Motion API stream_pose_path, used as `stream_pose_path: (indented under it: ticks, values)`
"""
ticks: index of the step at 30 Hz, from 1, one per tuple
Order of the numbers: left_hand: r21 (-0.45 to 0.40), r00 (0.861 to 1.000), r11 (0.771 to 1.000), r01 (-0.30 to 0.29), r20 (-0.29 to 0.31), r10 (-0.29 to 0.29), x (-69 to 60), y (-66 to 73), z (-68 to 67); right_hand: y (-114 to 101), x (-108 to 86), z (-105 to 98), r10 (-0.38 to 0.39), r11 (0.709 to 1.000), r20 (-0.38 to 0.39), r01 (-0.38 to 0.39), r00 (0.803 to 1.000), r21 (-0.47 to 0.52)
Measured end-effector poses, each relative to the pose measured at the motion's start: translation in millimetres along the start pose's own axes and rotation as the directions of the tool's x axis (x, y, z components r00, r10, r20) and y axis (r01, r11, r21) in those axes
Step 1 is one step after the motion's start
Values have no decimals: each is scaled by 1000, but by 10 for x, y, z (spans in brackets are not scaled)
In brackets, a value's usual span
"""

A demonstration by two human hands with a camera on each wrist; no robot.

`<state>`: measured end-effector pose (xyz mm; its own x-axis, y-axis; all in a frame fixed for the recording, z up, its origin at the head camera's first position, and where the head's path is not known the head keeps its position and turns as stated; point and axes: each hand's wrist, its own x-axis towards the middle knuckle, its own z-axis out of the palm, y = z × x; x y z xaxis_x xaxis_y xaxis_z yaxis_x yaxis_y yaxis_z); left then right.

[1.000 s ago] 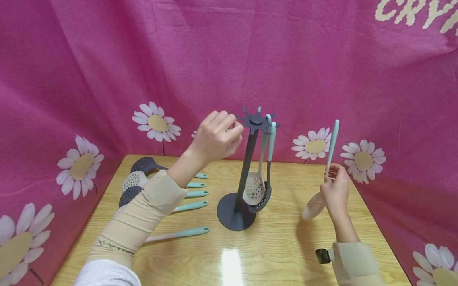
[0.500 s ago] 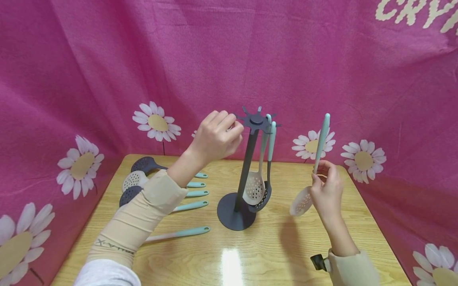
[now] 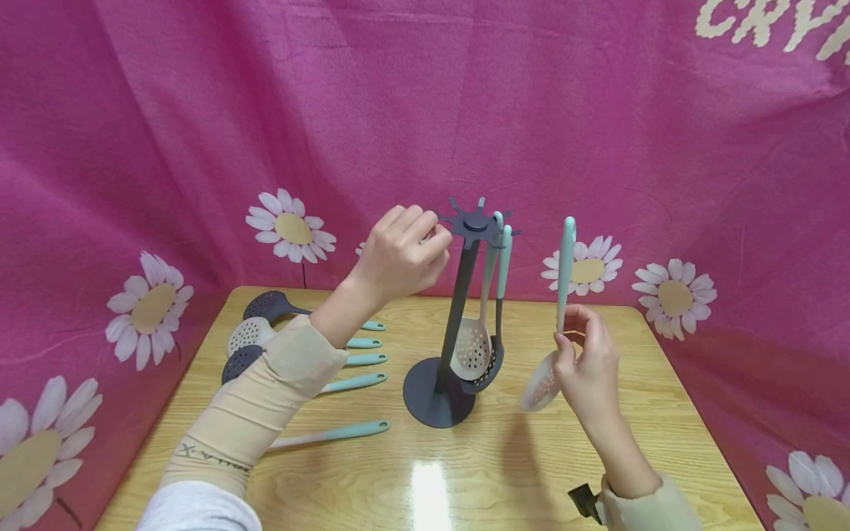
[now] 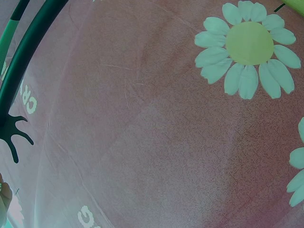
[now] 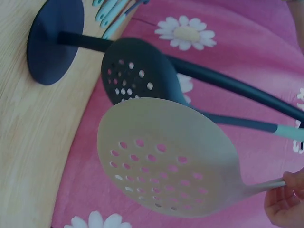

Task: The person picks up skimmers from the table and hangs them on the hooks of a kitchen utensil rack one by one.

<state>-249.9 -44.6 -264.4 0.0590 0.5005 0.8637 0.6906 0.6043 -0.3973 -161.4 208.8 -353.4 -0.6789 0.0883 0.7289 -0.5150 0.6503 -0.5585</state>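
My left hand [image 3: 405, 251] has its fingers curled at the left side of the dark utensil stand's [image 3: 458, 317] hooked top, seeming to pinch one hook; the fingertips are hidden. In the left wrist view, only a sliver of that hand [image 4: 4, 199] shows below the hooks. With my right hand [image 3: 591, 361] I pinch a beige skimmer [image 3: 543, 383] by its thin shaft, its mint handle pointing up. It is held off the table, right of the stand. Hanging from the stand are a beige skimmer [image 3: 473, 350] and a dark skimmer [image 5: 137, 71].
Several more mint-handled utensils lie on the wooden table [image 3: 372, 487] at left, partly under my left forearm: a dark skimmer [image 3: 267, 304], a beige one [image 3: 247, 335] and others. A pink flowered cloth [image 3: 372, 110] surrounds the table's back and sides.
My right hand has carried the beige skimmer leftward, nearer the stand, and its handle has turned more upright. The left hand and the stand have stayed in place.
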Motion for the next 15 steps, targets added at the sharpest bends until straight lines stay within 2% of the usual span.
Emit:
stream_pose_path:
  ticks: [9,15]
  values:
    - [-1,1000,1000,1,10,-1,0,-1,-11,-142,-66,80,-74,997,41,74,996,9]
    - [9,1000,1000,1,17,-1,-7,0,-12,-187,-110,149,-91,996,73,89,993,31]
